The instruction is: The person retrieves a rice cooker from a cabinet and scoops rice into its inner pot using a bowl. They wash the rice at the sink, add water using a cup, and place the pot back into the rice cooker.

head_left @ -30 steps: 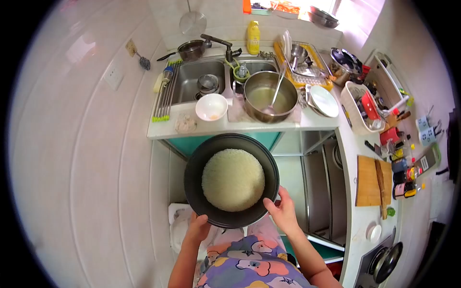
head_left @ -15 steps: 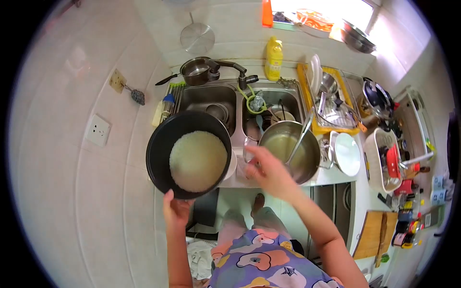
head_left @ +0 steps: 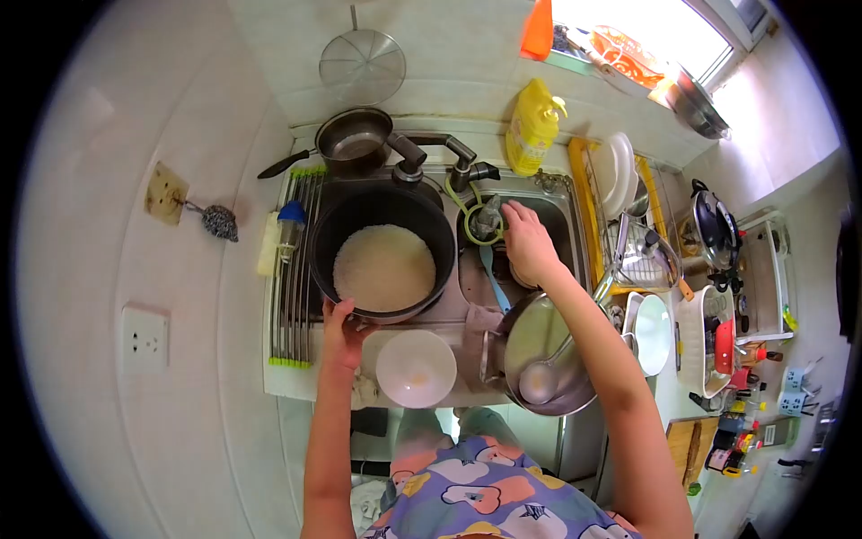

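My left hand (head_left: 341,334) grips the near rim of a black cooking pot (head_left: 431,278), thumb inside and fingers beneath. White rice (head_left: 384,265) under cloudy water covers the pot's bottom. The pot is over the left basin, close to the tap (head_left: 409,154). My right hand (head_left: 528,241) reaches over the right basin with fingers apart, and I see nothing held in it. Beside its fingertips is a crumpled grey item (head_left: 486,217) within a light green ring (head_left: 469,232). Whether they touch, I cannot tell.
A white bowl (head_left: 416,366) sits at the front counter edge. Under my right forearm stands a steel pot (head_left: 530,337) of cloudy liquid, with a ladle (head_left: 540,382) in it. A yellow detergent bottle (head_left: 533,130) and a yellow dish rack (head_left: 584,180) stand behind.
The rice pot has moved right and away from me, over the left basin, uncovering the white bowl. My right hand has moved from the counter front to the right basin.
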A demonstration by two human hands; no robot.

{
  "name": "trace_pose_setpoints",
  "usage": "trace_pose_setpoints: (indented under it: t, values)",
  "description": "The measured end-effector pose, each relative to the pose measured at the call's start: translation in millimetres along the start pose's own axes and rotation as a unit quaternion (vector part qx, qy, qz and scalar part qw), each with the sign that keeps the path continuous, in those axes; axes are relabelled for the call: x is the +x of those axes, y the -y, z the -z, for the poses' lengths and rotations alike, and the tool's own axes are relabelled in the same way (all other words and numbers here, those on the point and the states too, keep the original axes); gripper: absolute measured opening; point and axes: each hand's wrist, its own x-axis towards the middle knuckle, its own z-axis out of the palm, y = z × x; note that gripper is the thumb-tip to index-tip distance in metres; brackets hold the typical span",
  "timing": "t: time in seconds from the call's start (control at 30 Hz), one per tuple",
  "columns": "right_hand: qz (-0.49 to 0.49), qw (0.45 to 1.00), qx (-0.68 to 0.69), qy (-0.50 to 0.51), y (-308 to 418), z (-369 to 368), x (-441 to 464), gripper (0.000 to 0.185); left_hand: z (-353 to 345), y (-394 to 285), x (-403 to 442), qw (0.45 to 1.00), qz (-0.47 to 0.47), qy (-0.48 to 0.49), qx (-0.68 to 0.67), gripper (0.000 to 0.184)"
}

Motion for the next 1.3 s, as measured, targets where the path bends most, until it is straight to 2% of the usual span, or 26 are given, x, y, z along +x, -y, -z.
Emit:
trace_pose_setpoints:
  t: [0.1, 0.13, 0.17, 0.27, 0.3, 0.33, 0.6, 0.73, 0.83, 0.9, 0.93, 0.97, 1.0, 1.03, 1.2, 1.3]
  values:
    - [0.028, 0.985, -0.173, -0.012, -6.0, -22.7, 37.9, 0.051, -1.9, 1.0, 20.7, 0.998, 0.023, 0.047, -0.03, 0.045]
    - [0.007, 0.978, -0.207, 0.032, -3.1, -22.6, 49.6, 0.056, -9.0, -0.4, 22.4, 0.997, 0.025, 0.051, -0.042, 0.045]
    - [0.017, 0.945, -0.319, 0.07, -0.1, -21.6, 58.2, 0.06, -11.6, -1.6, 25.0, 0.997, 0.025, 0.054, -0.053, 0.046]
    - [0.045, 0.912, -0.401, 0.074, -15.8, -30.9, 75.3, 0.065, -4.2, 6.3, 41.8, 0.993, 0.041, 0.082, -0.069, 0.046]
    - [0.056, 0.908, -0.411, 0.065, -27.9, -36.1, 76.4, 0.065, -5.4, 7.1, 45.2, 0.993, 0.044, 0.085, -0.07, 0.046]
    - [0.042, 0.909, -0.41, 0.068, -40.4, -38.1, 74.6, 0.065, -6.9, 4.6, 47.4, 0.992, 0.058, 0.095, -0.067, 0.062]
    - [-0.046, 0.906, -0.418, 0.048, -52.9, -60.7, 83.3, 0.067, -4.3, 4.8, 54.5, 0.99, 0.065, 0.093, -0.082, 0.064]
    - [-0.13, 0.887, -0.422, 0.138, -42.1, -54.5, 92.1, 0.069, -0.1, 4.0, 54.0, 0.99, 0.069, 0.087, -0.083, 0.066]
    - [-0.154, 0.893, -0.394, 0.156, -27.0, -55.6, 89.5, 0.059, 1.2, 4.2, 52.5, 0.991, 0.06, 0.081, -0.088, 0.07]
    - [-0.171, 0.948, -0.159, 0.214, -17.5, -53.4, 82.1, 0.044, 1.6, 6.3, 54.1, 0.992, 0.041, 0.081, -0.086, 0.072]
    - [-0.105, 0.984, -0.025, 0.144, -12.1, -53.8, 70.6, 0.035, 1.2, 9.1, 54.8, 0.992, 0.033, 0.082, -0.085, 0.074]
    - [-0.107, 0.98, 0.114, 0.126, -4.3, -56.8, 62.4, 0.037, 1.8, 13.2, 56.4, 0.992, 0.03, 0.081, -0.086, 0.075]
    - [-0.201, 0.938, 0.234, 0.158, 8.8, -57.1, 53.9, 0.04, 2.9, 17.6, 59.0, 0.992, 0.027, 0.081, -0.088, 0.076]
    - [-0.249, 0.9, 0.31, 0.179, 36.7, -39.4, 47.2, 0.041, 2.8, 20.3, 60.8, 0.993, 0.022, 0.082, -0.088, 0.077]
    - [-0.239, 0.896, 0.335, 0.166, 55.8, -38.4, 23.9, 0.035, 0.2, 26.3, 64.0, 0.992, 0.007, 0.092, -0.091, 0.079]
    - [-0.255, 0.886, 0.36, 0.14, 60.8, -34.0, 20.0, 0.026, 3.2, 26.9, 68.1, 0.99, 0.0, 0.109, -0.089, 0.079]
